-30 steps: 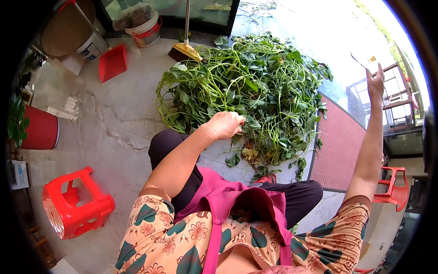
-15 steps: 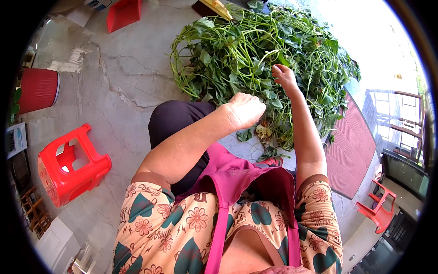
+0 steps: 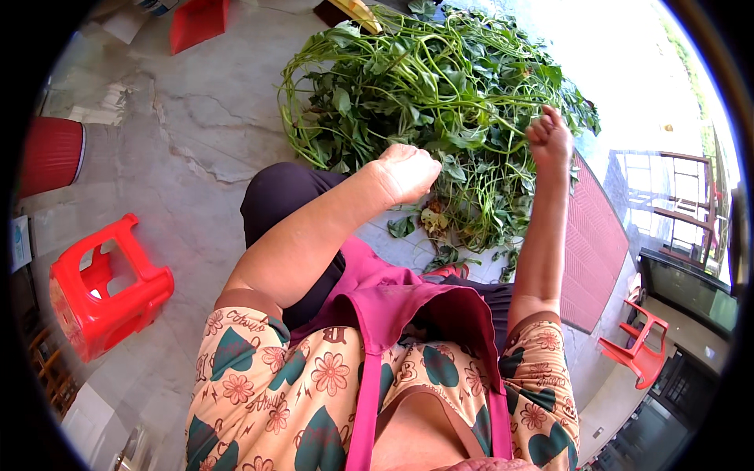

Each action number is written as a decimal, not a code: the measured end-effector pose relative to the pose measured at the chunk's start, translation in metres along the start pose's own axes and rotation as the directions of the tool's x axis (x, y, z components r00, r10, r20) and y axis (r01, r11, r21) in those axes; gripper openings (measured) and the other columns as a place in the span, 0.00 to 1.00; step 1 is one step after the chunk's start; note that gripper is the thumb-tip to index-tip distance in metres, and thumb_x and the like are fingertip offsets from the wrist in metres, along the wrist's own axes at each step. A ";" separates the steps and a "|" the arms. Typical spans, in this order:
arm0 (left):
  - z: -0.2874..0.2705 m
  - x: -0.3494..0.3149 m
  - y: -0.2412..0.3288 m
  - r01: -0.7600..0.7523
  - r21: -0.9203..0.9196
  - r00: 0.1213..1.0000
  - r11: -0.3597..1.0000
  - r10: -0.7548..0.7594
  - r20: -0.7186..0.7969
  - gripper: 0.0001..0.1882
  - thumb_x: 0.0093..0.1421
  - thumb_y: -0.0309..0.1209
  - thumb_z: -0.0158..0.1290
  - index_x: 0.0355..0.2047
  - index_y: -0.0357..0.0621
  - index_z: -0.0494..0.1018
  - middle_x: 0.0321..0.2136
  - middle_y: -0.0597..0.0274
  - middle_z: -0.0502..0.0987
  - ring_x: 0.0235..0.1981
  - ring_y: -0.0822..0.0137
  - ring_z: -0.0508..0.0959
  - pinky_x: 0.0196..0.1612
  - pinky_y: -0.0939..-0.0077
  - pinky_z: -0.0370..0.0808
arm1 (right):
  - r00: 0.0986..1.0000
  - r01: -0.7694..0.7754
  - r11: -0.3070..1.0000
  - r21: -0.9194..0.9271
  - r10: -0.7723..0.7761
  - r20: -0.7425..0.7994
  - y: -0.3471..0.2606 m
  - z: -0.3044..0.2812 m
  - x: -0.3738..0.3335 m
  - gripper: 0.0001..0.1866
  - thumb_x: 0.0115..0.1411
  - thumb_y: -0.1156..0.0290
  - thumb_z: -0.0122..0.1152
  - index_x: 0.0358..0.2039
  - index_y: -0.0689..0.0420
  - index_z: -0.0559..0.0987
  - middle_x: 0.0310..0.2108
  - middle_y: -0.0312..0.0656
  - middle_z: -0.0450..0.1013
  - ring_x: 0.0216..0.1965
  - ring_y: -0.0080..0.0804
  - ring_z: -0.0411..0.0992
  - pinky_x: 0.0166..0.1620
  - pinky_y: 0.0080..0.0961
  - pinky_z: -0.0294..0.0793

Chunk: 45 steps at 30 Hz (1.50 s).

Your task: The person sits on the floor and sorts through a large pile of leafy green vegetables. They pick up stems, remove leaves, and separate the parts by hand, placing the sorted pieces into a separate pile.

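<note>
A large heap of leafy green vines point(image 3: 424, 86) with long pale stems lies on the floor in front of me. At the heap's near edge, my left hand point(image 3: 408, 174) is closed, knuckles up; whatever its fingers hold is hidden beneath it. My right hand point(image 3: 551, 140) is closed too, raised over the heap's right side. A long green vine stem point(image 3: 503, 100) runs across the leaves to its fingers. Below my hands, loose leaves and a yellowed, withered leaf point(image 3: 433, 220) lie by the heap.
A red plastic stool point(image 3: 110, 286) stands at left, with a red tub point(image 3: 51, 157) beyond it. A red dustpan point(image 3: 199, 25) and a yellow-backed brush point(image 3: 355, 14) lie at the far side. On the right are a reddish mat point(image 3: 593, 251) and a small red chair point(image 3: 638, 345).
My right hand has moved right and closed, drawing a stem along the top of the heap. My left hand stays closed near the same spot. The whole view has shifted slightly.
</note>
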<state>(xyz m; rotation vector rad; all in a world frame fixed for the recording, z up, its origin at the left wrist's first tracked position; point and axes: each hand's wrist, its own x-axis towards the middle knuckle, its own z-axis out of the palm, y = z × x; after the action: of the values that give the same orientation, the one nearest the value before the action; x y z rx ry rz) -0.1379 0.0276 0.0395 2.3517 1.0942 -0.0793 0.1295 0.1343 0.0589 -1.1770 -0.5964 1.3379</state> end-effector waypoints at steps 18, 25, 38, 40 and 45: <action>-0.008 0.001 0.021 0.032 0.042 0.996 0.999 -0.036 0.086 0.16 0.53 0.39 0.53 0.39 0.44 0.71 0.35 0.53 0.75 0.40 0.53 0.74 0.43 0.63 0.70 | 0.777 0.587 0.769 -0.254 -0.623 -0.089 -0.347 -0.220 -0.267 0.10 0.64 0.71 0.43 0.30 0.64 0.68 0.13 0.29 0.44 0.14 0.18 0.42 0.17 0.18 0.42; -0.001 0.007 0.033 0.006 0.086 0.986 0.996 -0.020 0.166 0.16 0.54 0.38 0.53 0.40 0.44 0.71 0.36 0.56 0.75 0.41 0.55 0.74 0.44 0.65 0.69 | -0.272 0.442 0.208 -0.873 -0.896 -0.351 -0.458 -0.337 -0.474 0.06 0.51 0.77 0.46 0.22 0.64 0.72 0.10 0.34 0.54 0.08 0.23 0.51 0.11 0.18 0.49; 0.036 0.037 0.035 0.101 -0.660 0.994 0.745 -0.042 0.106 0.17 0.61 0.40 0.45 0.42 0.42 0.70 0.32 0.64 0.76 0.32 0.72 0.74 0.33 0.77 0.72 | 0.898 0.384 0.107 -0.917 -0.273 0.345 0.044 -0.073 -0.207 0.08 0.58 0.64 0.51 0.33 0.55 0.74 0.22 0.47 0.72 0.25 0.46 0.72 0.27 0.36 0.70; 0.050 0.039 0.035 0.303 -0.806 0.953 0.508 -0.159 0.258 0.26 0.62 0.53 0.39 0.42 0.41 0.69 0.35 0.60 0.76 0.37 0.67 0.75 0.34 0.72 0.74 | 0.910 0.402 0.233 -0.886 -0.211 0.357 0.086 -0.040 -0.232 0.08 0.57 0.66 0.53 0.32 0.56 0.74 0.21 0.48 0.71 0.25 0.47 0.71 0.28 0.37 0.70; 0.063 0.030 0.038 0.390 -0.894 0.913 0.221 -0.215 0.346 0.28 0.62 0.54 0.37 0.46 0.40 0.65 0.34 0.59 0.76 0.34 0.68 0.76 0.38 0.70 0.72 | 0.857 0.512 0.252 -0.821 -0.220 0.467 0.138 -0.019 -0.275 0.06 0.56 0.67 0.54 0.32 0.54 0.72 0.21 0.45 0.71 0.24 0.43 0.72 0.25 0.35 0.70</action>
<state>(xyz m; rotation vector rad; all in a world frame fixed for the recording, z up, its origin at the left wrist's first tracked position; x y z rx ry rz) -0.0797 -0.0021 -0.0054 0.9556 1.0554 0.2205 0.0311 -0.1533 0.0064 -1.5946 -1.9322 0.6204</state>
